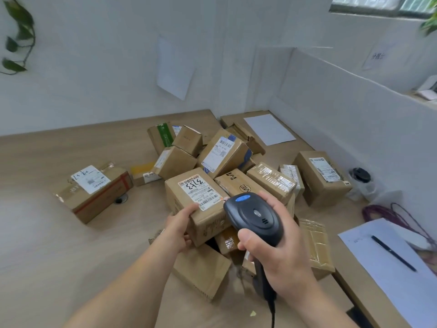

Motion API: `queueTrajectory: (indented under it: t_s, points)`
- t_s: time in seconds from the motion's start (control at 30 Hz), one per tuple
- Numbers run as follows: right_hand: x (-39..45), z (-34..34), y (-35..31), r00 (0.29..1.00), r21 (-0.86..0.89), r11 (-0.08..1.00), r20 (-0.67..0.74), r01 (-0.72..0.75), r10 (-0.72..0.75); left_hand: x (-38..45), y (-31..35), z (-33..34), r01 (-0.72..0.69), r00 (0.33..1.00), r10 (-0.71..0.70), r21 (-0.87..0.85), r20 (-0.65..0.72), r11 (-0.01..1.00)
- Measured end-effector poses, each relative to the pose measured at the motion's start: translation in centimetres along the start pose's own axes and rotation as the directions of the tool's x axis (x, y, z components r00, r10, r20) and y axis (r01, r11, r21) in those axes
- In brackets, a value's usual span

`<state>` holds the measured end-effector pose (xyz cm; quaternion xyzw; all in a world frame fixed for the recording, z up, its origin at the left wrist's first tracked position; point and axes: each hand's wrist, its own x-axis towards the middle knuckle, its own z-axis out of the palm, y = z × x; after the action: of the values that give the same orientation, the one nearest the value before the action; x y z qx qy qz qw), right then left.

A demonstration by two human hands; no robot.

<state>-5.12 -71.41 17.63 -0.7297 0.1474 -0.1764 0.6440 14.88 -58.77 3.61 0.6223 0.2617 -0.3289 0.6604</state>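
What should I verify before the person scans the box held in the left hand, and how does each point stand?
1. The left hand grips the box: ok.
2. The label faces up, barcodes uncovered: ok.
3. The right hand holds the scanner: ok.
4. The scanner's window points at the label: cannot tell, its front is hidden.
5. The cable runs free: cannot tell, it leaves the picture.

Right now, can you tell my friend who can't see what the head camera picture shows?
A person's right hand points a black barcode scanner at the label on a cardboard box gripped by the left hand. More parcels lie piled on the wooden table.
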Motion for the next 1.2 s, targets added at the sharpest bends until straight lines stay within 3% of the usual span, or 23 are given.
queueTrajectory:
  t_s: [0.2,0.47,0.8,1.2]
  points:
    - [-0.6,1.0,-1.0,0.999,0.039,0.999,0.048,0.012,-0.014,-1.4,0.7,-2.0,-0.142,0.989,0.142,0.013,0.035,0.990]
    - [-3.4,2.1,-2.3,0.984,0.087,0.995,0.161,0.056,-0.070,-8.9,1.7,-8.3,-0.375,0.926,0.371,0.086,0.064,0.923]
    - [-11.2,5.0,-4.2,0.912,0.190,0.980,0.391,0.054,-0.126,-21.0,-3.1,-17.0,-0.605,0.788,0.611,0.096,-0.071,0.791]
    - [-18.2,10.9,-5.6,0.787,0.163,0.985,0.600,0.052,-0.140,-31.5,-7.7,-27.8,-0.688,0.633,0.708,0.193,-0.313,0.700]
